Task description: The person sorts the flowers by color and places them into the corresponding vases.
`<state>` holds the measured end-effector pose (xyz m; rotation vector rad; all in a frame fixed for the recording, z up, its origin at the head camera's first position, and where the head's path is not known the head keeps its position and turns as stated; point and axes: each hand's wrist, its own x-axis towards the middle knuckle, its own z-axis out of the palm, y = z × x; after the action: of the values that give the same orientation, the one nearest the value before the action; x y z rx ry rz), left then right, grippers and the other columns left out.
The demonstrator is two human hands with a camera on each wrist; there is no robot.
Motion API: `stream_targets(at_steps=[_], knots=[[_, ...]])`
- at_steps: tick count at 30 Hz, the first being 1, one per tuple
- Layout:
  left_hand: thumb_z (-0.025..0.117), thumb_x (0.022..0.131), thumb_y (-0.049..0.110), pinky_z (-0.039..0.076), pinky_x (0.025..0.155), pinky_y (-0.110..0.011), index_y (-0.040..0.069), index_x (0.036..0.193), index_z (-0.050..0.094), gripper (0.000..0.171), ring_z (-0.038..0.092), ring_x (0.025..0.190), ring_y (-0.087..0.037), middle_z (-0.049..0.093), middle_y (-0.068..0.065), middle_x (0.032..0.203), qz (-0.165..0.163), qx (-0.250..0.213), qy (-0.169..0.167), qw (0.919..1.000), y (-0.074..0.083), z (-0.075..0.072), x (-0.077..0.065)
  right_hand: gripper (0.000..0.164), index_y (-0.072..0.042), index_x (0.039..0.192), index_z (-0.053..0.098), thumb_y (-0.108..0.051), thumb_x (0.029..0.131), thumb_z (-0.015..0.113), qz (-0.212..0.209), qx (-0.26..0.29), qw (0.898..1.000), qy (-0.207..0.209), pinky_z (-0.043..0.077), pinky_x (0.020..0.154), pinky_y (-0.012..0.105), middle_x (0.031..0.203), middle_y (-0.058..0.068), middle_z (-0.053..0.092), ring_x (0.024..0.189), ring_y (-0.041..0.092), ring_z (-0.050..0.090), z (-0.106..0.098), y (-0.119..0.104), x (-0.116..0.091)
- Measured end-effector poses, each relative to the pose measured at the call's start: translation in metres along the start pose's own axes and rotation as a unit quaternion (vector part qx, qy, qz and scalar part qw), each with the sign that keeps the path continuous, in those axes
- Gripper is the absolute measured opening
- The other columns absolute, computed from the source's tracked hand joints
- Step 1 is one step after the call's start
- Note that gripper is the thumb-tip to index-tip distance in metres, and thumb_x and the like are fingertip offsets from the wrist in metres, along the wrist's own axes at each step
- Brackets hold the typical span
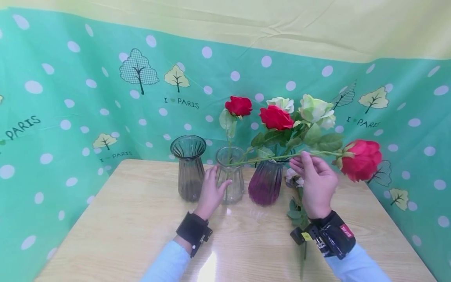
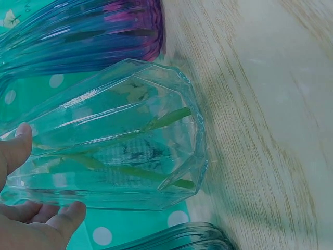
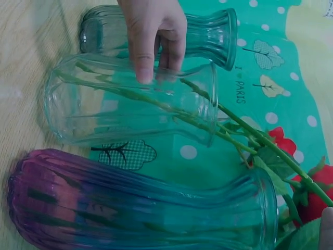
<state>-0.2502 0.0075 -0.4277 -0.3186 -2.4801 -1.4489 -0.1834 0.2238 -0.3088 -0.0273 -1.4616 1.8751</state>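
My left hand [image 1: 210, 196] grips the clear glass vase [image 1: 235, 186], thumb on one side and fingers on the other; the vase stands on the table. One red rose [image 1: 239, 106] rises from it, and green stems [image 2: 140, 172] show through its glass in the left wrist view. My right hand [image 1: 320, 188] pinches the stem of another red rose [image 1: 363, 160], held nearly level with its bloom to the right. In the right wrist view, this rose's stem end [image 3: 195, 88] is just inside the clear vase's mouth.
A grey glass vase [image 1: 190, 172] stands left of the clear one. To the right, a purple-tinted vase [image 1: 266, 186] holds a red rose [image 1: 277, 117] and white roses [image 1: 316, 109]. Another pale flower [image 1: 295, 213] lies on the wooden table [image 1: 141, 219]. A green dotted cloth [image 1: 105, 94] hangs behind.
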Motion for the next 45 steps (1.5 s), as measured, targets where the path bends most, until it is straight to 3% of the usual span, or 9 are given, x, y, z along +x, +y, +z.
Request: stream_targets(at_steps=[8,16,27,30,37,45], knots=[[0.067,0.085,0.025,0.045,0.102,-0.048,-0.001,0.141,0.034,0.070,0.050,0.118,-0.036,0.042,-0.021,0.136,0.003,-0.007,-0.001,1.0000,0.001,0.001,0.000,0.035,0.015,0.096,0.063,-0.018,0.086,0.066,-0.014,-0.057,0.998,-0.023,0.059,0.071,0.028,0.076,0.001,0.072,0.071,0.012,0.071,0.007,0.004,0.000],[0.067,0.085,0.025,0.044,0.103,-0.048,0.001,0.141,0.034,0.069,0.048,0.121,-0.036,0.042,-0.019,0.137,-0.005,-0.011,-0.001,0.9999,0.001,0.001,0.001,0.030,0.013,0.089,0.065,-0.017,0.086,0.067,-0.031,-0.080,0.995,-0.047,0.059,0.068,0.027,0.071,-0.003,0.071,0.066,0.011,0.070,0.019,0.007,0.000],[0.066,0.085,0.027,0.041,0.106,-0.047,0.003,0.142,0.033,0.070,0.046,0.125,-0.035,0.040,-0.018,0.140,-0.013,-0.009,-0.004,0.9999,0.000,0.002,0.001,0.025,0.011,0.091,0.067,-0.013,0.087,0.066,-0.053,-0.123,0.987,-0.092,0.059,0.068,0.025,0.070,-0.009,0.069,0.064,0.007,0.069,0.033,0.017,-0.002],[0.066,0.085,0.027,0.039,0.108,-0.047,0.003,0.142,0.033,0.070,0.044,0.127,-0.035,0.039,-0.018,0.140,-0.015,-0.011,-0.005,0.9998,0.000,0.001,0.000,0.022,0.010,0.091,0.067,-0.012,0.087,0.065,-0.047,-0.133,0.985,-0.102,0.059,0.068,0.025,0.071,-0.005,0.070,0.064,0.007,0.068,0.038,0.021,-0.002],[0.066,0.086,0.029,0.037,0.109,-0.047,0.003,0.142,0.033,0.070,0.042,0.129,-0.034,0.038,-0.018,0.142,-0.015,-0.011,-0.006,0.9998,-0.002,0.001,0.000,0.022,0.008,0.091,0.068,-0.014,0.088,0.064,-0.053,-0.157,0.979,-0.123,0.059,0.068,0.023,0.081,0.028,0.067,0.065,0.004,0.067,0.045,0.030,-0.007],[0.067,0.085,0.025,0.036,0.110,-0.048,0.002,0.141,0.034,0.069,0.042,0.129,-0.035,0.040,-0.018,0.140,-0.019,-0.012,-0.002,0.9997,-0.002,0.001,0.001,0.023,0.006,0.092,0.069,-0.016,0.089,0.064,-0.035,-0.177,0.970,-0.160,0.060,0.069,0.025,0.083,0.026,0.069,0.068,0.012,0.069,0.056,0.037,-0.006]])
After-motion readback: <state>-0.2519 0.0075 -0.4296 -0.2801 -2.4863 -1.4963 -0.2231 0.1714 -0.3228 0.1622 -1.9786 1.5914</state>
